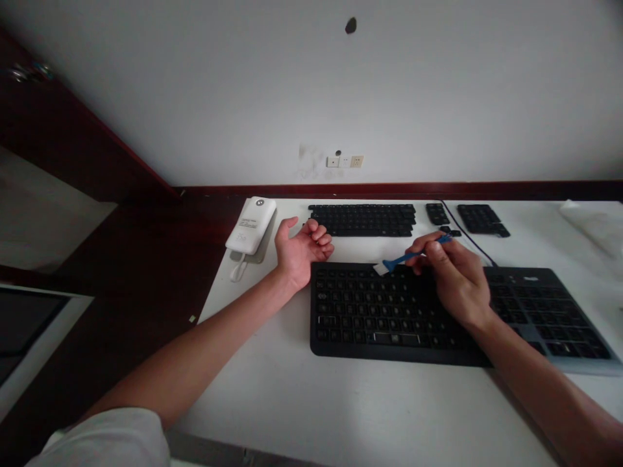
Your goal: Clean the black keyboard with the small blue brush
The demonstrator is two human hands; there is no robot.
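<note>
Right hand (455,275) gripped blue brush (406,258), white tip on keyboard's (389,311) far-left key rows. Left hand (299,250) rested loosely curled, empty, beside keyboard's far-left corner. Brushing looked underway; near rows and right section seemingly remained. Loose keycap sets (363,219) lay farther back.

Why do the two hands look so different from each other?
The right hand pinches a blue brush; the left hand holds nothing. The right hand is over the black keyboard, knuckles up, while the left hand rests on the white table beside the keyboard, palm up with fingers curled. The left hand is nearer the white power bank. Both are bare.
</note>
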